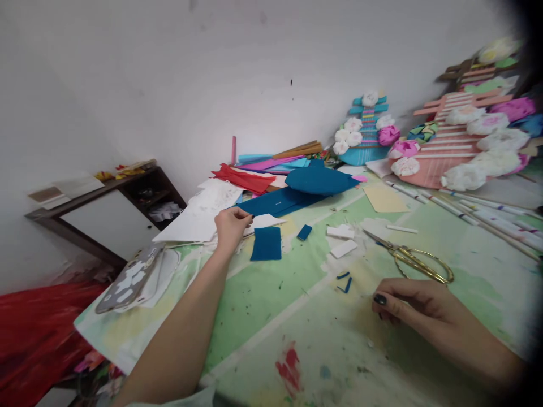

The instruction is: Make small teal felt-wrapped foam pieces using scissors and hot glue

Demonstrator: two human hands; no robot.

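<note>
Scissors (397,250) just sat way right of the cut piece (266,244) on the table (250,305), cabinet (110,220) off to the left.

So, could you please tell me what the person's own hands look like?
The left hand and right hand are gloveless, with dark nail polish visible. Both visible forearms are bare; pale cloth, perhaps a sleeve, shows at the bottom edge.

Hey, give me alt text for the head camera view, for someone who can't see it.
A bare left hand is beside a flat, dark blue rectangular piece, and a bare right hand is near gold-handled metal scissors, over a green patterned tablecloth. Farther back are flower-trimmed, instrument-shaped crafts, one blue, one pink, before a white wall.
</note>
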